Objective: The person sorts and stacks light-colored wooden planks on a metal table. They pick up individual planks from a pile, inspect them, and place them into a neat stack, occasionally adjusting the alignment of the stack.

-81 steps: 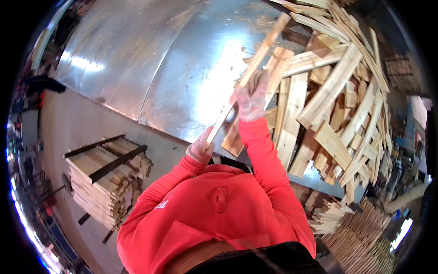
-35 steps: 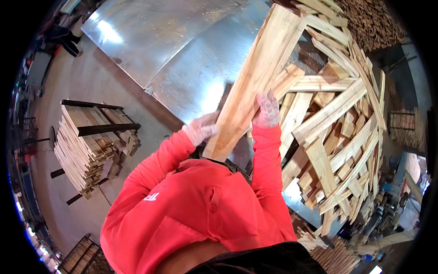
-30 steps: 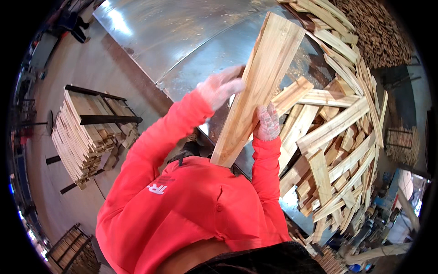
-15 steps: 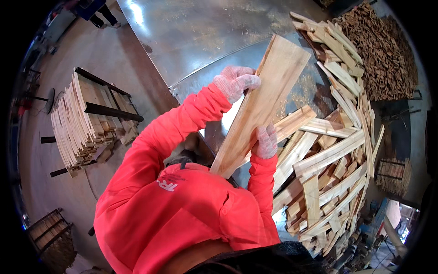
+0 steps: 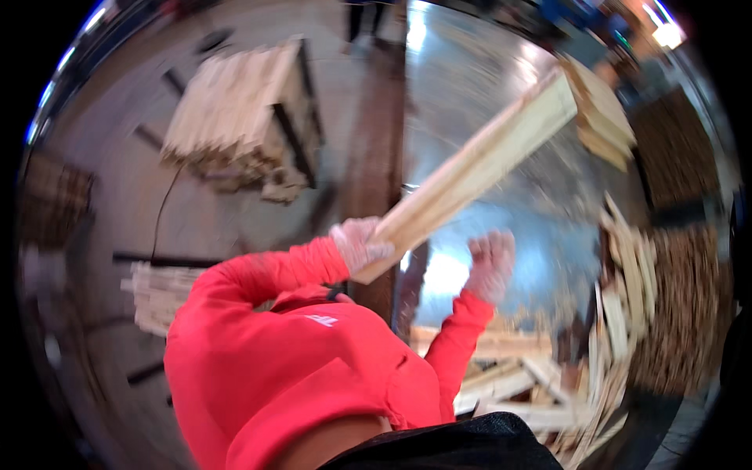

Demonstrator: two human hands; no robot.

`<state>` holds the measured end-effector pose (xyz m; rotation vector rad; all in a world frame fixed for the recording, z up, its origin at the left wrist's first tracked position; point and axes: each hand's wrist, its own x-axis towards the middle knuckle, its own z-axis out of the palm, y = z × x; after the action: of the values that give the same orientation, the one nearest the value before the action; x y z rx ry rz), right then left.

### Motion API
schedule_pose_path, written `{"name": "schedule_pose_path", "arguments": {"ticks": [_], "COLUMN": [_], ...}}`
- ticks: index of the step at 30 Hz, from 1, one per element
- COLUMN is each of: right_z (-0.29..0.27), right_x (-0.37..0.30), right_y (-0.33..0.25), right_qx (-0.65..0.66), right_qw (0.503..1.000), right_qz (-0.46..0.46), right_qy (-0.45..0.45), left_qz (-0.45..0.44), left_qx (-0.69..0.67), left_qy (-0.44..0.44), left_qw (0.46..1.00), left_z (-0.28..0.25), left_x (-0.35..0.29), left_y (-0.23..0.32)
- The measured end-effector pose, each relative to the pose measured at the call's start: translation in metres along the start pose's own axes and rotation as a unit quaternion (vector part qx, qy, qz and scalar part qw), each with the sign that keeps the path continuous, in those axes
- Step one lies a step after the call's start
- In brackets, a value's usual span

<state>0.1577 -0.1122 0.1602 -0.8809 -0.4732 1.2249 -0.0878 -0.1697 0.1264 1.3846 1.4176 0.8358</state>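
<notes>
My left hand (image 5: 360, 244), in a pale knitted glove, is closed around the near end of a long, light wooden board (image 5: 478, 168). The board slants up and away to the right over a shiny metal table (image 5: 454, 86). Off the board, to its right, my gloved right hand (image 5: 492, 266) is raised above the tabletop. It holds nothing, and its blurred fingers look loosely bent and open. A pile of loose wooden boards (image 5: 540, 376) lies near and to the right of that hand.
Stacked boards (image 5: 227, 102) stand in a dark-framed rack at the far left. A small board stack (image 5: 599, 117) sits at the far right of the table, past the held board's tip. Brown wood stacks (image 5: 677, 313) line the right side. A person (image 5: 364, 19) stands at the back.
My view has turned right. The right hand has let go of the board and moved away from it. My left hand now grips its near end, with the board pointing farther right.
</notes>
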Motion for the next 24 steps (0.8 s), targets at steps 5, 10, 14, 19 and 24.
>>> {"name": "schedule_pose_path", "arguments": {"ticks": [5, 10, 14, 19, 24], "right_z": [-0.013, -0.048, -0.047, -0.121, -0.126], "right_x": [-0.01, -0.002, -0.007, -0.017, -0.035], "right_y": [0.075, 0.136, 0.146, 0.157, 0.064], "right_qx": [-0.101, -0.1, -0.15, -0.406, -0.744], "right_qw": [0.987, 0.98, 0.981, 0.885, 0.427], "right_qz": [0.089, 0.14, 0.076, -0.014, 0.246], "right_qy": [0.085, 0.099, 0.094, 0.225, 0.452], "left_qz": [-0.124, -0.363, -0.373, -0.238, -0.136], "left_qx": [0.45, 0.286, 0.373, 0.416, 0.252], "left_qy": [0.187, 0.405, 0.313, 0.156, 0.34], "left_qw": [0.864, 0.789, 0.79, 0.864, 0.896], "left_z": [-0.21, -0.39, -0.432, -0.446, -0.427], "left_x": [0.018, 0.061, 0.172, 0.227, 0.234], "left_y": [-0.042, -0.142, -0.237, -0.302, -0.248]}}
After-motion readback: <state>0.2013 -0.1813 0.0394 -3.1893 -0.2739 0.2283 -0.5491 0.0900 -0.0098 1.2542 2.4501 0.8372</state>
